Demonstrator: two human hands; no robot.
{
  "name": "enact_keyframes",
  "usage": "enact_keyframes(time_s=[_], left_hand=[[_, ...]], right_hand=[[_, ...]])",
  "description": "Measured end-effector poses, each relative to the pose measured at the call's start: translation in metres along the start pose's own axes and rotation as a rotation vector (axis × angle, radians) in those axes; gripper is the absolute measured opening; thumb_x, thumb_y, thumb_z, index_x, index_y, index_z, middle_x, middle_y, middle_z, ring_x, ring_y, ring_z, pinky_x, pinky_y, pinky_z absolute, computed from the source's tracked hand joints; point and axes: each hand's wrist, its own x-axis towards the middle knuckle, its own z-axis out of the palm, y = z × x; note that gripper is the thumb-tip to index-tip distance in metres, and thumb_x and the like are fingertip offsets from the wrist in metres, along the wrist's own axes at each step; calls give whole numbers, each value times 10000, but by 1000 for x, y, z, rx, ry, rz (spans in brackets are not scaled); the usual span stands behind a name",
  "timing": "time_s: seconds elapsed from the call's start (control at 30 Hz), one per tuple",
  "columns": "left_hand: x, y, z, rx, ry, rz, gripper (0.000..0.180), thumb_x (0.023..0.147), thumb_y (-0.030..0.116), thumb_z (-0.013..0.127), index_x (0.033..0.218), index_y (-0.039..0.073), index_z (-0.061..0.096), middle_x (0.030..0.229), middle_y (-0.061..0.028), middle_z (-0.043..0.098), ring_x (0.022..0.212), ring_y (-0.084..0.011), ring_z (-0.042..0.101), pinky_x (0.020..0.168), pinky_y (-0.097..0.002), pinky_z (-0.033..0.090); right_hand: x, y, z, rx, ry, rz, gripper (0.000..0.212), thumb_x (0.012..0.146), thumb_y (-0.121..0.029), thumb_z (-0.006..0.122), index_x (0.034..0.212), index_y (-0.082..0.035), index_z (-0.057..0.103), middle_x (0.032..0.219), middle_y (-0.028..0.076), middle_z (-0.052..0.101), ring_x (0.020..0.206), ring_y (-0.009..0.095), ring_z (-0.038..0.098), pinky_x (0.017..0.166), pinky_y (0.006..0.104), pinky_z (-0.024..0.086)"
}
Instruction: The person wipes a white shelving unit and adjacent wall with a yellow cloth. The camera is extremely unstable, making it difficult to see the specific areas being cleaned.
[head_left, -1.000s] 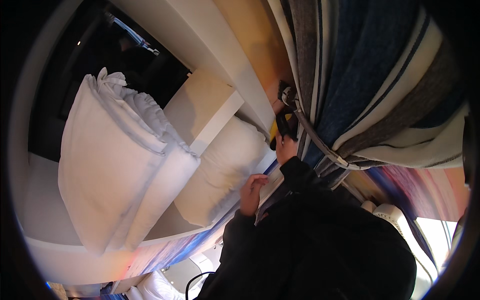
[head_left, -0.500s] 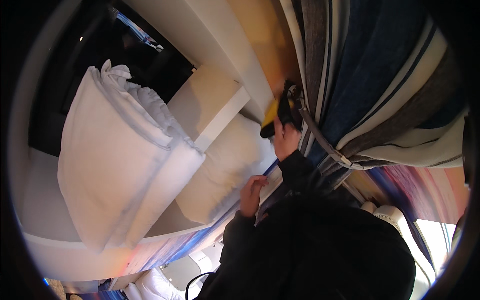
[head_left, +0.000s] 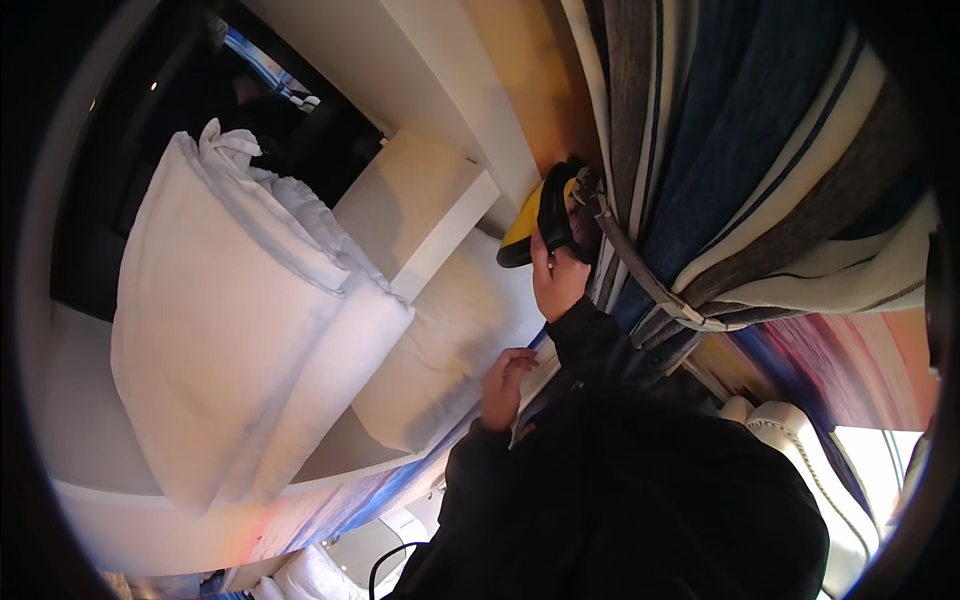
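My right hand [head_left: 560, 282] reaches forward and is closed on a yellow-and-black handheld device [head_left: 522, 226], whose exact kind I cannot make out. The device is against the wall corner, just left of the tied striped curtain [head_left: 760, 130]. Its far end partly disappears beside the curtain's tieback [head_left: 640, 268]. Lower and to the left, my left hand [head_left: 504, 386] hovers near the ledge edge with its fingers loosely bent and nothing in it. A pillow [head_left: 440, 340] lies on the ledge beyond that hand.
Folded white bedding [head_left: 250, 340] is piled on the ledge at left, before a dark screen [head_left: 110, 200]. A white box-like block [head_left: 415, 200] stands behind the pillow. At lower right is a white padded chair back [head_left: 785, 430], and a colourful printed panel [head_left: 370, 500] fronts the ledge.
My right hand has shifted slightly left and nearer, and the yellow-and-black device has moved left, showing more of its yellow side. My left hand has barely moved.
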Motion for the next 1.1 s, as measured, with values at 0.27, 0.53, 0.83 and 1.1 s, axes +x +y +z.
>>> enact_keyframes(time_s=[0.27, 0.53, 0.83, 1.1], left_hand=[[5, 8, -1, -12, -7, -59, 199, 960, 46, 455, 1051, -16, 621, 965, -78, 666, 910, -142, 627, 863, -270, 470], [2, 3, -6, -41, -76, -3, 187, 973, 51, 460, 1058, -28, 606, 993, -88, 664, 924, -150, 637, 868, -274, 477], [-5, -10, -17, -45, -20, -44, 192, 991, 97, 482, 1069, -23, 610, 971, -93, 665, 910, -149, 639, 870, -270, 480], [-15, -3, -25, -28, 9, -10, 198, 981, 91, 474, 1063, -17, 618, 936, -93, 675, 892, -155, 639, 846, -281, 489]], right_hand=[[-69, 153, 28, -225, -108, 251, 242, 913, -205, 624, 935, 28, 683, 710, 216, 655, 634, 388, 637, 589, 411, 530], [5, -13, 8, 316, 77, -105, 189, 841, 1, 690, 1029, 25, 678, 873, 152, 704, 779, 145, 690, 695, 277, 521], [-31, 61, 7, -38, 38, 56, 229, 821, -127, 700, 1017, -9, 689, 813, 190, 688, 756, 341, 685, 678, 366, 554], [-24, 22, 13, 102, -59, -300, 502, 797, -21, 682, 1285, -11, 568, 1369, 160, 534, 1044, 321, 647, 845, 318, 533]])
